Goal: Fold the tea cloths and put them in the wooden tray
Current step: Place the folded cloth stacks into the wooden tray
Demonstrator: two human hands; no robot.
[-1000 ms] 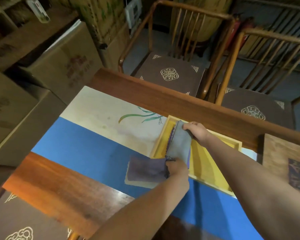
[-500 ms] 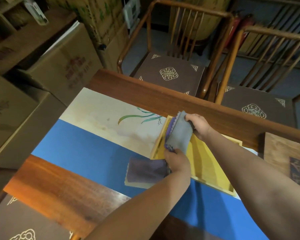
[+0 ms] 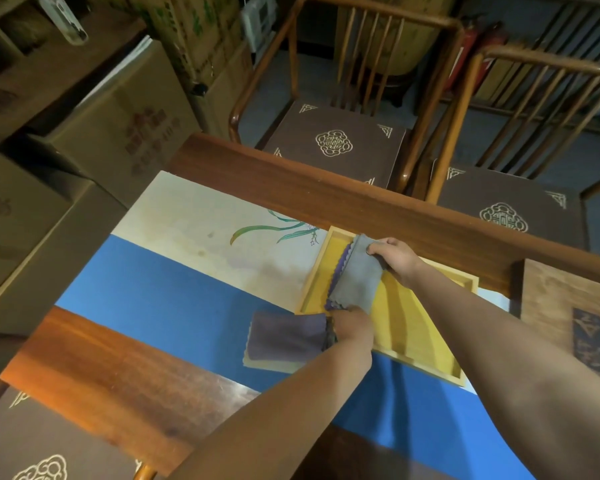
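The folded grey cloth (image 3: pixel 357 280), with a purple scalloped layer showing along its left edge, is hanging stretched over the left end of the wooden tray (image 3: pixel 426 372), the landmark here, with its far end over the tray's far-left corner and its near end at the tray's near-left rim; whether it is touching the yellow tray floor is not clear. It is looking thin, soft and light, so it is likely to sag and unfold if gripped in the middle, and pinching it at both short ends, as is being done, seems the sound way to keep the fold. The right hand (image 3: pixel 397 259) is closing its fingers on the far end, thumb under and fingertips curled over the top. The left hand (image 3: pixel 352 327) is pinching the near end at the rim, its fingers mostly hidden behind the knuckles. Just outside the tray's near-left corner, a second purple cloth (image 3: pixel 284 336) is lying flat on a pale one, on the blue table runner (image 3: pixel 160 289), apparently waiting its turn
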